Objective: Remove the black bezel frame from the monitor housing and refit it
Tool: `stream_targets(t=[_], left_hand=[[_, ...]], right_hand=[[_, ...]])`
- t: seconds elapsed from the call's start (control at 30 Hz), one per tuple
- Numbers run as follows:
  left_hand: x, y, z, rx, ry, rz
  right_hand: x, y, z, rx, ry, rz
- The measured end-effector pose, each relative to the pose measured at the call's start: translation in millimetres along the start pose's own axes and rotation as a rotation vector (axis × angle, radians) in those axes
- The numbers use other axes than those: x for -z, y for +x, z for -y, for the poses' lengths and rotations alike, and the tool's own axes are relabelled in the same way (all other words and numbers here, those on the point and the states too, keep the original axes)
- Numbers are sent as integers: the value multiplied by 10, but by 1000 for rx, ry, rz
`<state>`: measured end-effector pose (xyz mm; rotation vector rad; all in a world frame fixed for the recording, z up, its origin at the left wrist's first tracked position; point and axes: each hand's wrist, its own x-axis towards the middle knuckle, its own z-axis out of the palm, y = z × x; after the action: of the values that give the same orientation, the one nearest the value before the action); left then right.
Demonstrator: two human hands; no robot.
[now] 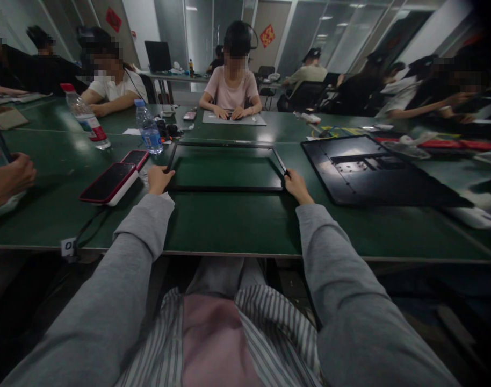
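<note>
A thin black rectangular frame (225,188), like a monitor bezel, is held just above the green table, and the tabletop shows through its open middle. My left hand (159,179) is closed round its left side, thumb on top. On the opposite side, my right hand (297,187) grips the right edge near the lower corner. To the right lies a large black panel (338,183), like a monitor back cover, with a recessed section in its middle. Two phones in red-edged cases, a larger phone (108,183) and a smaller one (135,157), rest left of my left hand.
A clear water bottle (151,131) and a red-capped bottle (86,118) stand on the green table (229,226) at the left. Another person's hand (12,174) holds a phone at the far left. Across the table sits a person in pink (231,88). Cables and red items lie at right.
</note>
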<state>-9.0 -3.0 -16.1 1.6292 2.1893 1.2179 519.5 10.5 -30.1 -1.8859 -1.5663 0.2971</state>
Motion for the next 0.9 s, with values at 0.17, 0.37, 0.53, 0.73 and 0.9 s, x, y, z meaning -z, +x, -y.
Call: stream_targets(t=[0.17,0.37,0.53,0.73,0.9], left_hand=[[25,-33,-31,-11,-7,2],[38,-91,-88,-67,-24,19],[64,-114,-171,-26,252,128],[67,-107,-185,-50,319,175],[48,-109,-180,-27,285,157]], right_hand=[[-19,39,-55,24,-4,-15],[-47,71,-96,53,53,-63],[-27,71,-96,45,44,-81],[-20,97,-107,116,62,-154],[-24,129,-126,122,71,-195]])
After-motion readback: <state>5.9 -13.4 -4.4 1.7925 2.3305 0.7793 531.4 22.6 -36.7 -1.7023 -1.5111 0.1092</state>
